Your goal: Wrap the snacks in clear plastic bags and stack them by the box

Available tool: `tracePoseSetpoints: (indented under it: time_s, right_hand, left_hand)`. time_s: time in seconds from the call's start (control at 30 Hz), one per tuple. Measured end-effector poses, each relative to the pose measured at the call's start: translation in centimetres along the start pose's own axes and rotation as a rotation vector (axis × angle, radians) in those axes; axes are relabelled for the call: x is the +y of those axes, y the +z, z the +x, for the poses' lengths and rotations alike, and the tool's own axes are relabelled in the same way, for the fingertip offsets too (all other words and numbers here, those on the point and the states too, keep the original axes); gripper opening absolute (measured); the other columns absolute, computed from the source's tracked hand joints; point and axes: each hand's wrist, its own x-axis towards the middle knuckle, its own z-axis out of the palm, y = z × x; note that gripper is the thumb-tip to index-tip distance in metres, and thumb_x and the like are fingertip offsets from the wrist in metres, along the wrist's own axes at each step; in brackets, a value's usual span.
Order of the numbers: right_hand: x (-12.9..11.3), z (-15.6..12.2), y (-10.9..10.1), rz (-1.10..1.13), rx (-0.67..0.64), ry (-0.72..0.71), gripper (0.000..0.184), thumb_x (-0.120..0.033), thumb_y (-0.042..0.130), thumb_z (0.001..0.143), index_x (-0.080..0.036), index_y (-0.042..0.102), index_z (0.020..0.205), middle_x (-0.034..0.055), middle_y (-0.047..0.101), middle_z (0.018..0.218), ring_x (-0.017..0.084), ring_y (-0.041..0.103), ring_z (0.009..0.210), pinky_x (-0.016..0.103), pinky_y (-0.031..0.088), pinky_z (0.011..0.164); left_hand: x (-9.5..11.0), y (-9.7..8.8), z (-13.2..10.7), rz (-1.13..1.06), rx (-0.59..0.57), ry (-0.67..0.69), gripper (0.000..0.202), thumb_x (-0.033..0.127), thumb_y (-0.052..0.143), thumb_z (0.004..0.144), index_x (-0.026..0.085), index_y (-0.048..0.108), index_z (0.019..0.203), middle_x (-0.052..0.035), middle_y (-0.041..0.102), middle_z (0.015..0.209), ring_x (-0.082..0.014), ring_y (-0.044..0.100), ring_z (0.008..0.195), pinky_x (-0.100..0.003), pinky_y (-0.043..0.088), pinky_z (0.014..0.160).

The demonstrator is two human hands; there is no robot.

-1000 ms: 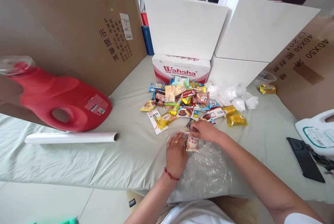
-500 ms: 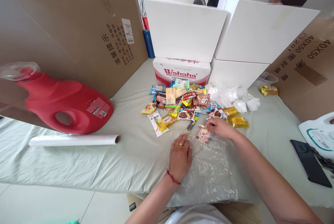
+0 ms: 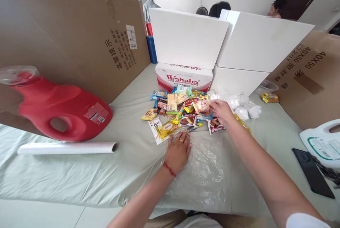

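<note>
1. Along the near edge of the desk (image 3: 106, 178): clear plastic bag (image 3: 204, 178), spread flat, wrinkled.
2. On the bag's far-left part: left hand (image 3: 178, 150), palm down, fingers slightly apart, grip clamped on nothing. Probably steadying the plastic.
3. Just past those fingertips: yellow packet (image 3: 168, 127), overlapping a white packet (image 3: 153, 130), both at the heap's front.
4. Farther off, over the right side of the snack heap (image 3: 172, 102): right hand (image 3: 221, 111), thumb and fingers together, grip clamped on the right edge of a cream-and-red packet (image 3: 201, 106). Can't tell if the packet touches the wrappers under it.
5. Step in hand, as judged: one packet handled at the heap, right hand only, left bracing the bag. Next move seems to call for a light pinch or soft release; loose wrappers could slide if pushed.
6. Behind the heap: Wahaha box (image 3: 183, 77), crumpled clear bags (image 3: 239, 102) off to its right.
</note>
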Motion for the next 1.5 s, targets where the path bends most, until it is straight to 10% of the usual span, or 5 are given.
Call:
tracePoseSetpoints:
  time_s: [0.2,0.53,0.9,1.17,1.5]
  right_hand:
    - [-2.4,5.5,3.0,-0.275,0.021,-0.153,0.008,-0.024,0.06,0.083,-0.017,0.064,0.082,0.0076,0.065,0.087,0.022,0.059,0.086,0.034,0.048,0.081]
    - [-2.9,5.8,3.7,-1.123,-0.509,-0.966,0.055,-0.004,0.055,0.086,-0.02,0.064,0.137,0.0127,0.061,0.136,0.031,0.044,0.123,0.044,0.037,0.105]
    - [-4.6,3.2,1.1,-0.413,-0.288,-0.575,0.027,-0.04,0.055,0.099,-0.018,0.071,0.099,0.0048,0.068,0.092,0.021,0.059,0.087,0.031,0.045,0.081]
    - [0.8,-7.9,-2.4,-0.017,-0.973,-0.065,0.05,-0.064,0.06,0.094,-0.018,0.057,0.075,-0.0029,0.048,0.069,0.011,0.041,0.063,0.025,0.035,0.062]
    - [3.5,-13.0,0.7,-0.526,-0.638,-0.41,0.043,-0.044,0.063,0.096,-0.021,0.062,0.131,0.0138,0.061,0.131,0.026,0.063,0.112,0.04,0.051,0.097]
  left_hand:
    - [-0.7,0.4,0.2,-0.042,0.005,0.014,0.044,0.035,0.038,0.106,0.023,0.054,0.145,-0.0081,0.05,0.157,-0.0278,0.043,0.148,-0.062,0.031,0.122]
    - [-1.2,0.4,0.5,-0.14,0.016,0.0,0.04,0.03,0.046,0.103,0.024,0.057,0.141,-0.0085,0.053,0.155,-0.0285,0.047,0.144,-0.06,0.031,0.121]
    - [-2.0,0.8,0.4,-0.286,0.061,0.007,0.042,0.025,0.038,0.104,0.024,0.055,0.142,-0.0078,0.056,0.153,-0.0253,0.049,0.143,-0.056,0.03,0.122]
    - [-3.4,1.5,1.0,-0.491,0.051,-0.024,0.068,0.005,0.039,0.085,0.02,0.046,0.151,-0.0106,0.058,0.15,-0.0242,0.054,0.139,-0.054,0.032,0.123]
    - [-3.9,1.2,1.5,-0.511,0.039,-0.034,0.064,0.008,0.041,0.085,0.019,0.052,0.147,-0.0106,0.061,0.147,-0.0241,0.056,0.136,-0.052,0.036,0.122]
